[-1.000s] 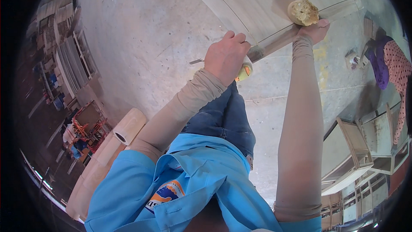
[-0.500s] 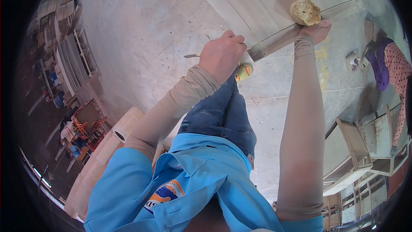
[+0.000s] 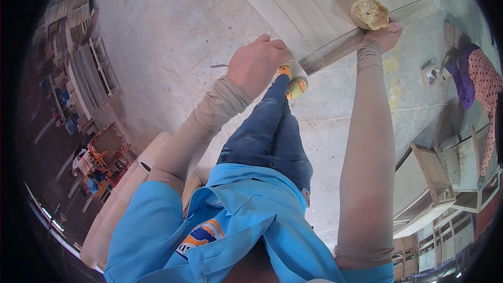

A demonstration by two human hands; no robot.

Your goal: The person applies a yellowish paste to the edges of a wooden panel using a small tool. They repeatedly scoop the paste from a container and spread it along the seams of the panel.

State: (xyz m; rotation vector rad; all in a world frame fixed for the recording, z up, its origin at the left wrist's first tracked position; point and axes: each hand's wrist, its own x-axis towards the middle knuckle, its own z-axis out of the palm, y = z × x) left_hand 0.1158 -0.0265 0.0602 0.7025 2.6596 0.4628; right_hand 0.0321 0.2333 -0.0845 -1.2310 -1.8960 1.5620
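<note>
- The left hand [image 3: 257, 65] has shifted left over the last second, away from the near corner of the pale panel [image 3: 325, 5], and the thin tool [image 3: 219, 66] has gone with it. The right hand [image 3: 385, 37] has hardly moved. So the left hand now looks apart from the panel's corner, with a yellow shoe [image 3: 297, 88] and its mate in fuller view, while the right side seems to serve as a steady hold.
- The concrete floor [image 3: 173, 31] spreads beneath everything.
- The panel lies at the far right of centre, a thin dark line running near its left side and a brown edge strip [image 3: 332, 55] along its near side.
- The right arm reaches almost straight out from the near side, in a tan sleeve [image 3: 369, 152].
- The left arm is bent, elbow out to the left, with the back of the hand upward.
- The left hand is curled narrow around the thin tool, whose tip pokes out leftward; the fingers' undersides are hidden.
- The right hand sits at the edge strip; I cannot tell how firmly it grips.
- A round pale block [image 3: 369, 14] with a rough, yellowish end is just beside the right hand.
</note>
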